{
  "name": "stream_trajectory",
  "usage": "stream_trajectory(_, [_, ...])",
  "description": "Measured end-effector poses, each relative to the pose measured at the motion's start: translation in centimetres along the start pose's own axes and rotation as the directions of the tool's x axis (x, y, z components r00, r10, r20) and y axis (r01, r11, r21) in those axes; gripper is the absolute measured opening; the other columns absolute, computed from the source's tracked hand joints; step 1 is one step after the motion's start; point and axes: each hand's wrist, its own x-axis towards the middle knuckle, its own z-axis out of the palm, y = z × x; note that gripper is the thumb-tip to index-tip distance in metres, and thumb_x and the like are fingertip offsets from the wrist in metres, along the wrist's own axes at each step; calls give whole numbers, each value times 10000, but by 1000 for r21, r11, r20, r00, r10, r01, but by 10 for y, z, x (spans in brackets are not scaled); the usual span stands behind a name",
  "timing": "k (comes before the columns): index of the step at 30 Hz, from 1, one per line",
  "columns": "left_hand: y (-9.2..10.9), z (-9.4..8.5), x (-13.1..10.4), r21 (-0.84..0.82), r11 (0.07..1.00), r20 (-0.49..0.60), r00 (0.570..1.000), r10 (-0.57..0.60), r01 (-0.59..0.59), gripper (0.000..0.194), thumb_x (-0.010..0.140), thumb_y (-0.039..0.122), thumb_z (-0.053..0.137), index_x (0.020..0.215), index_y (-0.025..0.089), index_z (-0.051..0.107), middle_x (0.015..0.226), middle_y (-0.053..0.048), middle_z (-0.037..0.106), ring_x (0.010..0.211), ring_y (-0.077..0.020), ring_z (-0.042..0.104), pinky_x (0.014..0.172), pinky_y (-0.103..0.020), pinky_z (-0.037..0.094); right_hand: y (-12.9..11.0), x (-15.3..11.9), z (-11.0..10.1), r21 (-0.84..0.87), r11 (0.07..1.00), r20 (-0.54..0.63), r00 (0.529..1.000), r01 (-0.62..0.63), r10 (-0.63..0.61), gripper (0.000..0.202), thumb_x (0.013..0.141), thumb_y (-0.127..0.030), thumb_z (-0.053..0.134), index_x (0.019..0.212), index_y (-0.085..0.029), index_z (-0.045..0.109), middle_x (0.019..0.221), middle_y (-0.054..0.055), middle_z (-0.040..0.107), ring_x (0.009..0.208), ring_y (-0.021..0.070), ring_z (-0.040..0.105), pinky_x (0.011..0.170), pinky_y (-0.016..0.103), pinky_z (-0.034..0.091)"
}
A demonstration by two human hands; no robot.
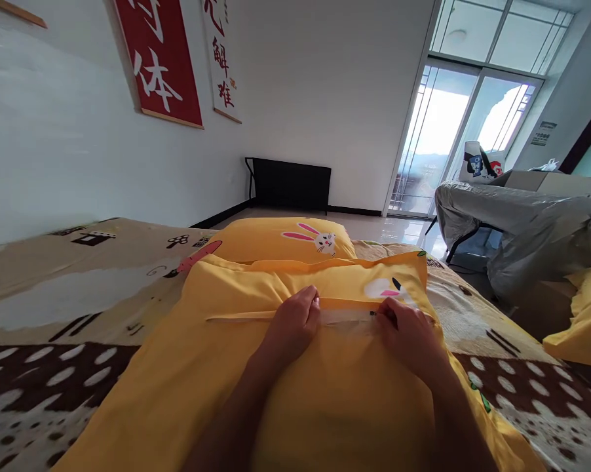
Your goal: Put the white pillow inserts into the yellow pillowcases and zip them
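A yellow pillowcase (227, 367) with a rabbit print lies in front of me, its slit-like opening running crosswise between my hands. Something white (347, 318) shows through the gap. My left hand (295, 320) is closed, pinching the edge of the opening near its middle. Farther right, my right hand (408, 331) is closed on the same edge, beside a small dark piece (373, 313) that may be a zipper pull. Just beyond the pillowcase rests a plump yellow pillow (256, 237) with a rabbit face.
Under everything spreads a beige and brown patterned blanket (94, 288). To the right stands a table under grey plastic sheeting (502, 203), with more yellow cloth (583, 321) near it. A black folded panel (291, 185) leans against the far wall, left of the glass doors (438, 124).
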Motion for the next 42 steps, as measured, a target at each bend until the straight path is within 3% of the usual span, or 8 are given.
stream_trajectory(7, [-3,0,0,28,1000,3,1000,0,0,197,858,237,289,691,198,387,659,-13,508,620,-159,456,599,-287,318,21,-7,0,5,997,84,993,81,-81,154,854,-214,429,774,-210,561,722,16,647,631,152,546,554,248,241])
stream_trajectory(15, [-1,6,3,164,978,-54,989,139,-128,204,875,222,339,776,175,512,785,-60,582,768,-203,527,707,-318,378,57,-19,11,98,992,-73,995,82,-75,176,863,-237,412,782,-188,559,736,35,640,700,167,555,633,254,327])
stream_trajectory(18, [19,8,-8,339,916,-99,960,263,-216,200,849,150,373,918,161,559,884,-85,603,878,-241,529,794,-372,364,56,-16,9,92,993,-89,994,77,-69,167,861,-217,430,769,-190,567,727,22,645,701,157,556,627,245,317])
stream_trajectory(21, [55,14,-20,356,866,39,931,362,-351,273,804,75,397,1004,181,548,983,-84,599,950,-236,524,837,-373,361,52,-11,6,33,996,-107,991,89,-85,149,851,-180,449,762,-191,568,711,12,648,668,145,560,595,241,288])
stream_trajectory(24, [88,30,-15,397,846,194,933,302,-356,376,725,11,418,1041,174,542,1024,-102,599,961,-242,528,833,-374,372,47,-3,0,-58,991,-85,988,124,-129,138,842,-147,456,767,-188,565,698,19,651,634,141,570,570,250,260])
stream_trajectory(27, [102,56,8,476,836,192,960,203,-272,356,738,15,405,1045,117,554,1000,-150,609,933,-276,548,802,-405,382,47,3,-7,-103,978,-42,981,184,-189,155,854,-145,444,752,-185,554,687,32,647,600,141,568,544,263,235])
stream_trajectory(33, [85,100,35,353,919,141,981,135,-178,260,872,112,363,971,125,604,990,-137,637,940,-269,575,799,-392,380,66,6,2,143,978,-98,986,148,-135,144,847,-185,450,731,-193,536,656,-7,616,588,118,530,565,218,298])
stream_trajectory(42, [54,114,42,100,992,44,997,68,-72,247,920,192,372,809,159,591,847,-72,622,823,-198,538,776,-330,386,78,15,10,195,967,-34,986,166,-162,129,818,-173,455,712,-185,528,735,11,583,689,132,515,625,221,340])
